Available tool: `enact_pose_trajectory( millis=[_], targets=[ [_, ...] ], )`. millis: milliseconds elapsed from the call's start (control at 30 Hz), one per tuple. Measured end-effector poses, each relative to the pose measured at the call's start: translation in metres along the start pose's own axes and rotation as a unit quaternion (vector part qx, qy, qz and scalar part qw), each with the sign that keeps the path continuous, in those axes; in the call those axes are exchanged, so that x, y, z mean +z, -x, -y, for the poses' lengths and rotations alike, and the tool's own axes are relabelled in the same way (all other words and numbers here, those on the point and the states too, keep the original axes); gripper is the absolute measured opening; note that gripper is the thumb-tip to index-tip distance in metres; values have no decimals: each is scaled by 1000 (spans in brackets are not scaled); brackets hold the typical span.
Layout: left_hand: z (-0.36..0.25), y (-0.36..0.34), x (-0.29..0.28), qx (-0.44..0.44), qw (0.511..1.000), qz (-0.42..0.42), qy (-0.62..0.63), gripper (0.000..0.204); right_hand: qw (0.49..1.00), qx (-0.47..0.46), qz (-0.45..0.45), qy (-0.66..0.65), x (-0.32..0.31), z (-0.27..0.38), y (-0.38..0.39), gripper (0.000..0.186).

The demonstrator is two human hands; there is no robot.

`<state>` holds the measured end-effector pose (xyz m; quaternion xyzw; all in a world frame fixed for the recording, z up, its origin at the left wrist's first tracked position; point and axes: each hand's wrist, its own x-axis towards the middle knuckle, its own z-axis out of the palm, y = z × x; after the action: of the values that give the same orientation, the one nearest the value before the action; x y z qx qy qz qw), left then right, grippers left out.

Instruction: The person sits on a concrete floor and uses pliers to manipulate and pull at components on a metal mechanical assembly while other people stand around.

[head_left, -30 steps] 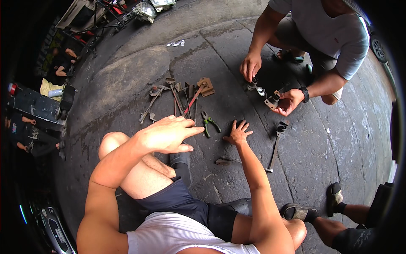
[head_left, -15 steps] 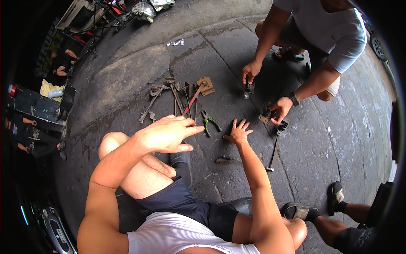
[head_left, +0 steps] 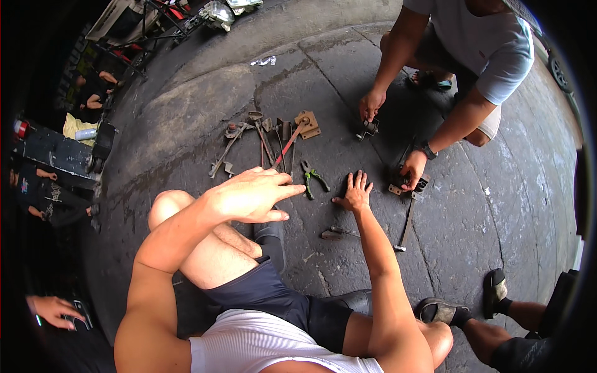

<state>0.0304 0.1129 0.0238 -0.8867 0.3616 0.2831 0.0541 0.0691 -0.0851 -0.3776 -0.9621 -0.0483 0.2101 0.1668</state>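
Observation:
My left hand (head_left: 252,196) is raised over my bent knee, fingers stretched out and apart, holding nothing. Flat on the dark floor lies my right hand (head_left: 356,194), its fingers spread. Between the two are pliers (head_left: 315,179) with green handles, jaws pointing away from me. Beyond my left hand rests a group of worn metal levers and brackets, including a red bar (head_left: 288,149) and a rusty plate (head_left: 309,126). A co-worker opposite holds a small metal bracket (head_left: 368,129) in one hand; the other hand touches metal parts (head_left: 396,188) on the floor.
A long metal lever (head_left: 408,224) lies right of my right hand, and a dark-handled tool (head_left: 333,235) lies near my forearm. Another person's sandalled foot (head_left: 441,311) stands close at the lower right. Crumpled foil-like scrap (head_left: 264,61) lies farther off.
The co-worker's hand at the right has lowered with the metal part toward the floor, and the held bracket has turned. A hand has appeared at the lower left edge. My hands keep their pose.

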Motion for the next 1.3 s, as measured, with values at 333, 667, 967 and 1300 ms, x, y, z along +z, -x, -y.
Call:
enact_pose_trajectory(
  millis=[333,667,967,1300],
  targets=[
    [1,3,3,0,1000,-4,-3,67,1000,-7,12,3,0,6,-1,126],
    [0,1,2,1,1000,-4,0,68,1000,-2,23,3,-6,7,0,127],
    [0,-2,-2,-5,1000,6,-16,67,1000,-6,14,14,-6,7,-3,129],
    [40,-17,2,-54,998,37,20,68,1000,-1,-24,-18,0,16,-37,101]
  ],
)
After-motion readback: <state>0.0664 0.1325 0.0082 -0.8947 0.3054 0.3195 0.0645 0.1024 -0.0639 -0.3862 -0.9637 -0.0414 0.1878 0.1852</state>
